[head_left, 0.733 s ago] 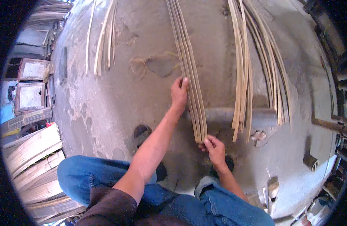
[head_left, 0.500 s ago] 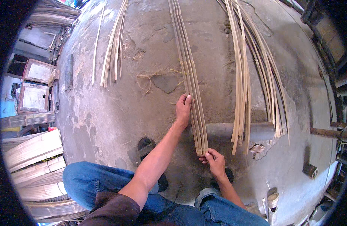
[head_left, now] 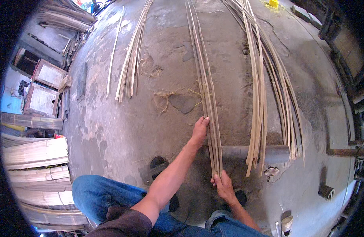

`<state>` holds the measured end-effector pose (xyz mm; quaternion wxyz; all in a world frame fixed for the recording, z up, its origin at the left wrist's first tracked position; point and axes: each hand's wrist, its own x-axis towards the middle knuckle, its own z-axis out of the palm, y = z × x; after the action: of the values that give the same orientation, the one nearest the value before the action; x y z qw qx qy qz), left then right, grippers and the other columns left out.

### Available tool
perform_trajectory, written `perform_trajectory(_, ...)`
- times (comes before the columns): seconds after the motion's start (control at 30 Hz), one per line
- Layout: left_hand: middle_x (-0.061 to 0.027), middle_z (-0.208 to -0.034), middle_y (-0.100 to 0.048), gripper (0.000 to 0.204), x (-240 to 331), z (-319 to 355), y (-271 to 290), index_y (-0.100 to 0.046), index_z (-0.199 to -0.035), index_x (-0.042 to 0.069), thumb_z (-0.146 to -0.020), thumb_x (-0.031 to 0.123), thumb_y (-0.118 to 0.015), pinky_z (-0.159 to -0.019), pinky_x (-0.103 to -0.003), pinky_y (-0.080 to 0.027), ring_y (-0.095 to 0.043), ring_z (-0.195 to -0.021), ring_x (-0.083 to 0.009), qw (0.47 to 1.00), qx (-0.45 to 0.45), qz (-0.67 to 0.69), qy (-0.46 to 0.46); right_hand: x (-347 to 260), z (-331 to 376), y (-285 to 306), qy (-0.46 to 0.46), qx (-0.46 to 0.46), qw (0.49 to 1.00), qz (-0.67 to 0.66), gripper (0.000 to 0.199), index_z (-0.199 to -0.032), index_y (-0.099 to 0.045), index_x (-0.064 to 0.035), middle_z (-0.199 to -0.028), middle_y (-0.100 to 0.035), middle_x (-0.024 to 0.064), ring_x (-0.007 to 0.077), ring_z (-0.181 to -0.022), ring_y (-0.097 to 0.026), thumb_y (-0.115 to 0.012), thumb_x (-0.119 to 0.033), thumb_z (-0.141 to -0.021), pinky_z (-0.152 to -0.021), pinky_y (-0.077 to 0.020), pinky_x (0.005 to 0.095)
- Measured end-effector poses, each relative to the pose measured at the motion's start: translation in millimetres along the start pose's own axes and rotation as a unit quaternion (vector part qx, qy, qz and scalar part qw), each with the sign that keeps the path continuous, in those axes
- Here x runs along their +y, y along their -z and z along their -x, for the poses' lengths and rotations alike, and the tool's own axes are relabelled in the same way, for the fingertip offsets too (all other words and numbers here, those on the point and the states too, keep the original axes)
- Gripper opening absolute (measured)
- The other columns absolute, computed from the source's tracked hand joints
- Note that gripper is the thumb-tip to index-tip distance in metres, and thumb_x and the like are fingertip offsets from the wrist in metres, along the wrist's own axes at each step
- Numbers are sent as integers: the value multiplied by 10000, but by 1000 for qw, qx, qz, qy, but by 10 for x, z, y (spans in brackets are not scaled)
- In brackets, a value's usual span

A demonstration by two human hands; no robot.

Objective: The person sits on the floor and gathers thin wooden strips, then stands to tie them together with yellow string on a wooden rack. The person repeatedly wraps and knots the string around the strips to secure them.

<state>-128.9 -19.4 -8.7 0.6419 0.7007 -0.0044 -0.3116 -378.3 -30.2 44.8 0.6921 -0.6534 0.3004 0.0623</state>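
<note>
Hands hold strips near one end, floor spreading either side.

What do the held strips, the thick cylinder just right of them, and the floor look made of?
Held strips: likely bamboo, raw finish; pale tan, with node-like bands across.
Thick cylinder: maybe bamboo stem or pipe, can't tell; fairly smooth, grey-brown.
Floor: probably bare concrete; grey, stained, patchy.
</note>
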Motion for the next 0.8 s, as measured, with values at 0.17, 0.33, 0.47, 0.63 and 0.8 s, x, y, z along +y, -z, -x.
perform_trajectory(0.17,-21,-796,-568,270,515,40,-163,-570,-938,64,-950,309,-457,-564,-302,-460,-545,-647,-128,970,-39,157,183,-36,104,-75,27,11,998,58,226,-1014,-489,-17,-744,-624,95,223,-653,-622,-441,-235,-977,-613,-495,347)
perform_trajectory(0.33,24,-638,-455,317,604,126,-124,-537,-922,78,-959,376,-437,-412,-258,-338,-418,-489,-89,993,102,42,44,-144,102,-354,71,33,994,73,243,-1115,-474,-50,-756,-645,140,377,-712,-639,-461,-237,-959,-644,-496,475)
perform_trajectory(0.47,15,-622,-458,362,689,58,12,-552,-859,79,-961,403,-431,-416,-273,-348,-430,-486,-95,992,124,26,-25,-117,32,-336,128,48,981,134,359,-1239,-437,-24,-959,-617,213,385,-881,-619,-499,-204,-934,-764,-487,471)
perform_trajectory(0.63,-36,-632,-528,394,760,-764,766,-586,-818,57,-944,403,-447,-473,-341,-408,-502,-526,-162,981,167,-73,-74,-89,15,-242,155,-13,981,119,399,-1259,-461,-26,-1049,-594,160,305,-974,-600,-552,-160,-894,-826,-483,396)
perform_trajectory(0.8,-193,-802,-644,415,559,-1308,2032,-620,-863,9,-931,378,-442,-666,-478,-464,-625,-751,-374,837,252,-479,-73,39,106,-313,148,-49,981,116,356,-1214,-515,-30,-1021,-606,129,267,-969,-609,-569,-143,-881,-840,-483,356)
